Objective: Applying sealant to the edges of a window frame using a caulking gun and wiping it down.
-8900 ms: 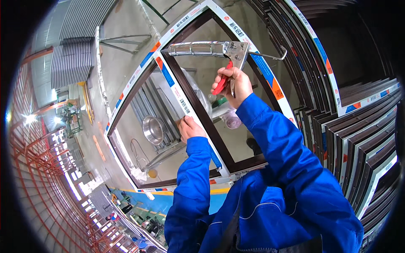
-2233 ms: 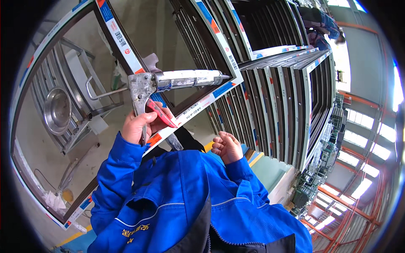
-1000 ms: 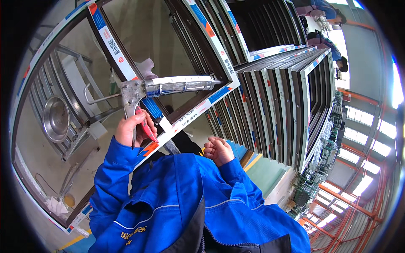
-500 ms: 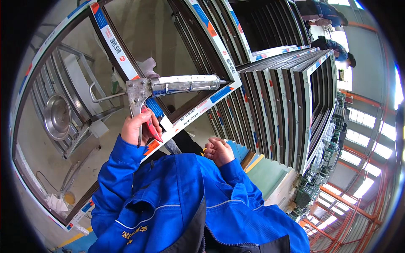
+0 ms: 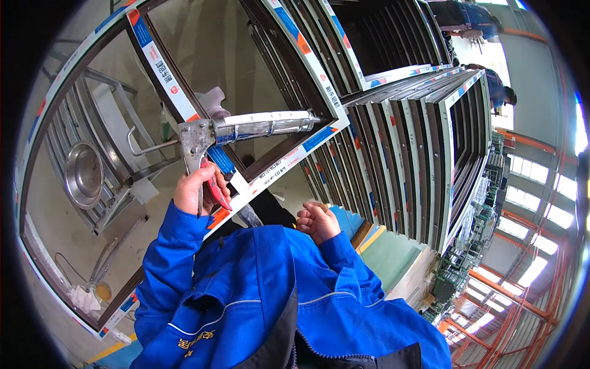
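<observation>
My left hand (image 5: 195, 186) is closed around the handle and red trigger (image 5: 216, 189) of a caulking gun (image 5: 261, 126). The gun lies across a window frame (image 5: 165, 77) in white, blue and orange protective film. Its silvery barrel points right, with the tip over the inner corner of the frame, and a bent metal rod sticks out at the back. Whether the tip touches the frame is hard to tell. My right hand (image 5: 318, 222) is held in front of my jacket, fingers curled into a loose fist, and nothing shows in it.
Several dark frames (image 5: 393, 166) stand stacked on the right. Below the frame's left opening are a metal bowl (image 5: 84, 175) and a metal rack (image 5: 117, 132). A pinkish crumpled piece (image 5: 212, 101) lies beside the gun. Two people in blue (image 5: 476, 19) are at the far upper right.
The caulking gun and my left hand have shifted slightly left and down in view. My right hand stays nearly where it was, still curled.
</observation>
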{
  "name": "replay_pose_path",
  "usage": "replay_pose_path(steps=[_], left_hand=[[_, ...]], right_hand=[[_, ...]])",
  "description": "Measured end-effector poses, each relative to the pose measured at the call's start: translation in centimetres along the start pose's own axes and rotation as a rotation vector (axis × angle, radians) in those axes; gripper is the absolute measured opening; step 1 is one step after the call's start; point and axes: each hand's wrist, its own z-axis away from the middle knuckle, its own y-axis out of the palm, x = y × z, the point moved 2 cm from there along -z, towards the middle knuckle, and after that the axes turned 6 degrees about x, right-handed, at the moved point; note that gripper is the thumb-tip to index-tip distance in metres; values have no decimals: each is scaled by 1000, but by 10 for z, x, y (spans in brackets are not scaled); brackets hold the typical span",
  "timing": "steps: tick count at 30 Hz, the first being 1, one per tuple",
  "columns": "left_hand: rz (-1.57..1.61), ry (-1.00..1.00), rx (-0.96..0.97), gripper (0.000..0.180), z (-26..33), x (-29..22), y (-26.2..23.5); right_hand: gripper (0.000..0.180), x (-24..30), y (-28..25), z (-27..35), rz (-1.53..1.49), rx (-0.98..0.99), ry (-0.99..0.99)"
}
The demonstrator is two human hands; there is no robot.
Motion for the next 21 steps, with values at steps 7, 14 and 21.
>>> replay_pose_path(steps=[7,14,21], left_hand=[[-26,21,-34,22,3,-4,5],[-16,-27,-15,22,-7,-2,3],[-65,-5,-43,22,-6,-4,6]], right_hand=[[29,0,-1,-2,-15,12,4],[30,-2,-2,-5,-8,7,11],[30,-2,-3,-6,-28,-6,8]])
